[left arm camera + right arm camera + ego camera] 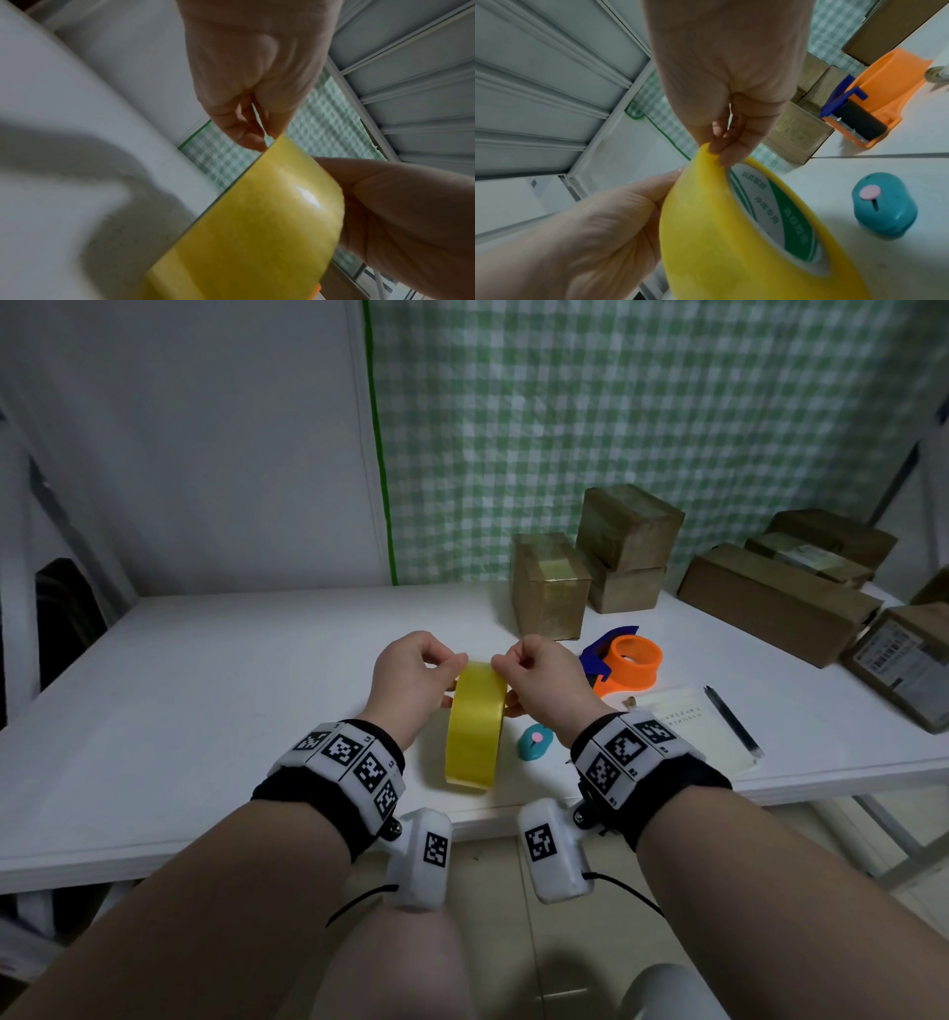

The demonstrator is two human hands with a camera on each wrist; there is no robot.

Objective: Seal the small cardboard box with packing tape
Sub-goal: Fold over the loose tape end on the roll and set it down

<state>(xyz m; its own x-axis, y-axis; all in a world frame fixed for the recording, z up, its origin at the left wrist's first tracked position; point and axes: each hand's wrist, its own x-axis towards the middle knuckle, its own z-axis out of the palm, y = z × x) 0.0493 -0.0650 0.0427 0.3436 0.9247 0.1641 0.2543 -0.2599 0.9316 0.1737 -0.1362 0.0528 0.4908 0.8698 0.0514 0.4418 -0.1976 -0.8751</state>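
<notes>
A yellow packing tape roll (475,726) stands on edge on the white table (205,711), near its front. My left hand (454,667) grips the top of the roll from the left, fingers curled. My right hand (500,666) pinches the roll's top edge from the right. In the right wrist view its fingertips (721,154) press on the outer tape layer (700,223). In the left wrist view my left fingertips (253,140) meet the roll's rim (257,223). The nearest small cardboard box (549,585) stands behind the hands, a tape strip across its top.
An orange and blue tape dispenser (626,662) lies right of my hands. A teal cutter (534,743), a notepad (703,731) and a black pen (732,719) lie nearby. Two stacked boxes (629,541) and longer cartons (775,603) fill the back right. The table's left half is bare.
</notes>
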